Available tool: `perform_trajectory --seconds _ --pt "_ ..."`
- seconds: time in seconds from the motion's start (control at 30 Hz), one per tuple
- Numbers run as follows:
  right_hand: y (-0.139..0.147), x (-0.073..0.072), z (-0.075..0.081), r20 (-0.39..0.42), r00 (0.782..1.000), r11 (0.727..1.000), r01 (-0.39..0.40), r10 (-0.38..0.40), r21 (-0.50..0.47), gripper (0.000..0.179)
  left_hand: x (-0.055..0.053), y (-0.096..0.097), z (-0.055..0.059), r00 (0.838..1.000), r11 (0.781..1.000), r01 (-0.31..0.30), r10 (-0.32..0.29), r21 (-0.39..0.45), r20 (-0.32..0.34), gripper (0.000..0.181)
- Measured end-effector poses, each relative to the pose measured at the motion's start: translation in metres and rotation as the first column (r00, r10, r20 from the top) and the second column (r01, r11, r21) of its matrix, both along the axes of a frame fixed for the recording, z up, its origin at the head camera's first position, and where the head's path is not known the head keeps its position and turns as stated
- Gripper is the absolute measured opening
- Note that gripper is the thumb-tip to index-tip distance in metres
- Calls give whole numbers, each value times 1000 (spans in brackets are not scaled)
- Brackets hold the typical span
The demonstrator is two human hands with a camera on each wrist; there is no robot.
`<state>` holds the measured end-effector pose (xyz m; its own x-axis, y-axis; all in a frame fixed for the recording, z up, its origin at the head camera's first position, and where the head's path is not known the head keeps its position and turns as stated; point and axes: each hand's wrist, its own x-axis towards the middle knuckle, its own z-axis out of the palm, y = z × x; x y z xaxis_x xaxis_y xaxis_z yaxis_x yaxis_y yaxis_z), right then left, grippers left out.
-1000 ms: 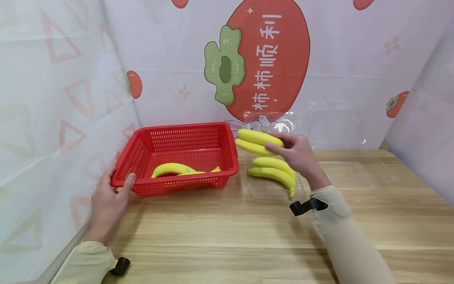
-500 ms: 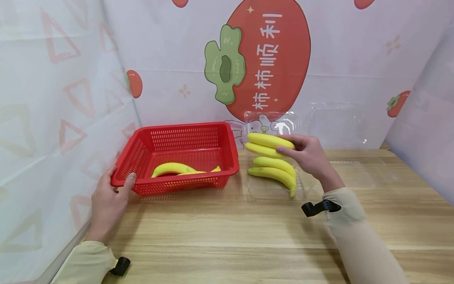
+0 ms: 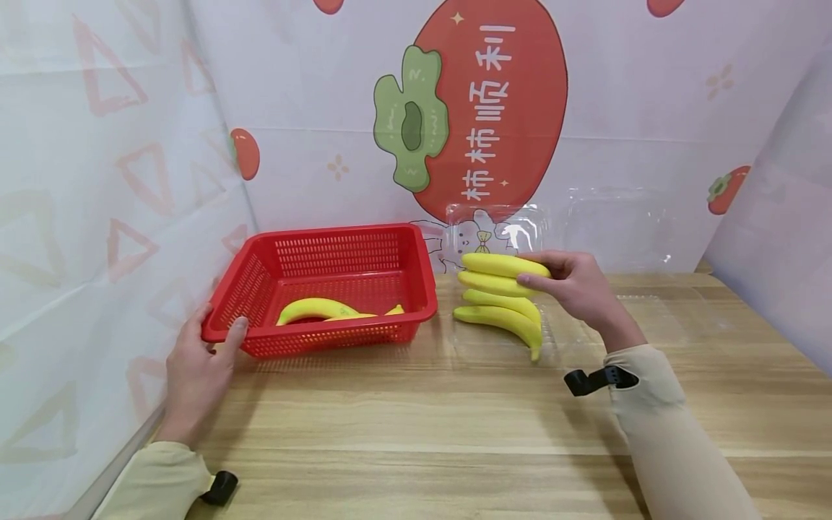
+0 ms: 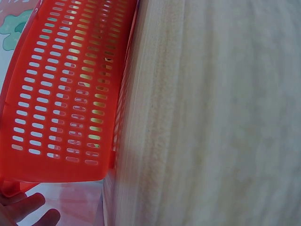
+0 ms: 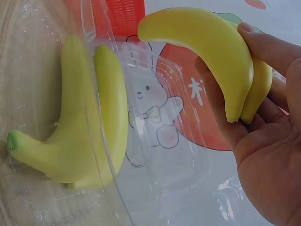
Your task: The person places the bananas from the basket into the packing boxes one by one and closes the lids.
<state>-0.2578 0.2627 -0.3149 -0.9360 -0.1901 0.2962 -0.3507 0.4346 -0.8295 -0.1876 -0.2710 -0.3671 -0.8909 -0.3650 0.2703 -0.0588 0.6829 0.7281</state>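
My right hand (image 3: 578, 285) pinches a pair of yellow bananas (image 3: 497, 271) between thumb and fingers. In the right wrist view these held bananas (image 5: 202, 44) hang apart from two other bananas (image 5: 87, 122). That second pair (image 3: 503, 321) lies in a clear plastic clamshell box (image 3: 464, 347), just below the held ones. At the left, my left hand (image 3: 201, 372) grips the near left corner of a red perforated basket (image 3: 334, 332), thumb over the rim. Inside the basket are more bananas (image 3: 315, 309), partly hidden by its front wall. Fingertips (image 4: 28, 207) show by the basket corner in the left wrist view.
Another clear plastic box (image 3: 650, 314) stands at the right with its lid raised. The first box's lid (image 3: 529, 217) also stands up behind it. A patterned sheet (image 3: 312, 144) forms the back wall and sides around the wooden table (image 3: 390, 440).
My right hand has moved right and slightly down with its two bananas, from next to the basket's right edge to above the box. The left hand and basket have stayed in place.
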Motion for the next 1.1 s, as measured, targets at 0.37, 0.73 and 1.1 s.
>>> perform_trajectory --seconds 0.37,0.73,1.1 --pt "6 -5 -6 83 996 998 -41 36 56 44 0 1 0 1000 1000 7 -7 2 -2 83" --pt "7 -6 -12 157 984 982 -113 88 154 45 -1 0 1 1000 1000 3 -3 -2 -4 83" --pt "5 -9 -15 251 954 930 -233 163 283 47 -2 0 1 1000 1000 1 -1 -13 10 83"
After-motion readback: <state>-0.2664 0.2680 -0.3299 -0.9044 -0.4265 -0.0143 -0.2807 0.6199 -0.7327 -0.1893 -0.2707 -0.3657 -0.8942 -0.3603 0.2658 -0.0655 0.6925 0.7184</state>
